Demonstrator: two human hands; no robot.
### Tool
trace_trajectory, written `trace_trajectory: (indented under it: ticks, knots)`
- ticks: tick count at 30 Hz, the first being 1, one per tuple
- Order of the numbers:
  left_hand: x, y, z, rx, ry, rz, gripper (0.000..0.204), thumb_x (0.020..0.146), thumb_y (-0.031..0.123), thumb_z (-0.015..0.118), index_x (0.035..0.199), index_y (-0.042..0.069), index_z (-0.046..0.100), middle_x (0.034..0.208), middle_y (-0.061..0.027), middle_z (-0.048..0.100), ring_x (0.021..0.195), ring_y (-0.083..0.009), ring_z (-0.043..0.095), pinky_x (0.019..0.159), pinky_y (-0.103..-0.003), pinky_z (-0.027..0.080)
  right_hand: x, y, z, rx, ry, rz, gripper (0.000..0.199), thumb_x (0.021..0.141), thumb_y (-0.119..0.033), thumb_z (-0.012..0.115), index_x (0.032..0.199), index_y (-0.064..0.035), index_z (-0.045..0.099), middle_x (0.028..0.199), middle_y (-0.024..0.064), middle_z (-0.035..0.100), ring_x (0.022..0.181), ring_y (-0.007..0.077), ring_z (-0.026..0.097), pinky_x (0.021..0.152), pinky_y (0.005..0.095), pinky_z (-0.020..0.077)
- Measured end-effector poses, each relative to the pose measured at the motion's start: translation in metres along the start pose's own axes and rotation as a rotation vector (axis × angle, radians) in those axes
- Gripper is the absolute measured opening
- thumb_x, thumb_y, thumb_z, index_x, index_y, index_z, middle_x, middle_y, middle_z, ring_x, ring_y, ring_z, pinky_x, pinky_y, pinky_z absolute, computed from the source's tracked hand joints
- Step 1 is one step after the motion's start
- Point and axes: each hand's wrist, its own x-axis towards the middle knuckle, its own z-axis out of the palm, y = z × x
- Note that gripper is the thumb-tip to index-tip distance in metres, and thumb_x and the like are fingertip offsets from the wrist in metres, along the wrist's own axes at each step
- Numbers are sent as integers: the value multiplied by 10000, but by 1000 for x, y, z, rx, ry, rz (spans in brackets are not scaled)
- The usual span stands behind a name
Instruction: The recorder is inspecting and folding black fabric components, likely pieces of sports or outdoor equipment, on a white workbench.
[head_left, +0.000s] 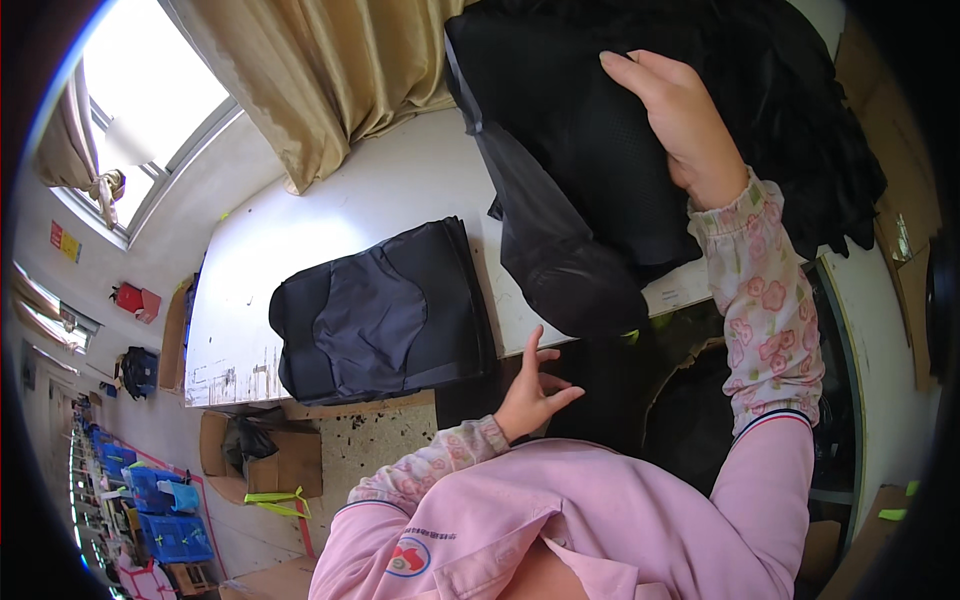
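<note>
The right hand [685, 125] lies closed over the upper part of a black fabric cover [600, 200], fingers curled across its mesh face, pinning it at the far end of the white table [380, 190]; the cover's lower end droops over the table's near edge. The left hand [530, 390] is open, fingers spread, holding nothing, just below that hanging end and apart from it. A stack of finished dark seat covers [385, 310] lies flat on the table, to the left of the piece in hand and well clear of it. In the inspector's judgement, good handling here calls for the free hand to take the hanging end before the piece is moved, so that the weight is shared and the mesh is not dragged across the table edge. The piece should stay clear of the stack until squared. A cardboard box [265, 455] stands on the floor below.
</note>
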Motion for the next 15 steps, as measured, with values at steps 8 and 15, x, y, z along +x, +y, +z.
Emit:
trace_trajectory:
  ticks: [8,15]
  knots:
    - [73,-12,-14,696,379,573,302,833,165,719,1036,-16,588,837,-47,588,807,-165,609,702,-308,502,-36,6,45,238,13,108,225,887,-214,624,769,-23,620,638,-64,485,579,27,402,522,220,323]
    - [71,79,-53,-1304,2,307,440,962,397,469,1191,37,574,1061,-90,641,976,-242,591,966,-383,392,-54,69,28,-361,-101,-16,301,860,-234,654,803,41,548,616,124,497,557,166,488,544,342,399]
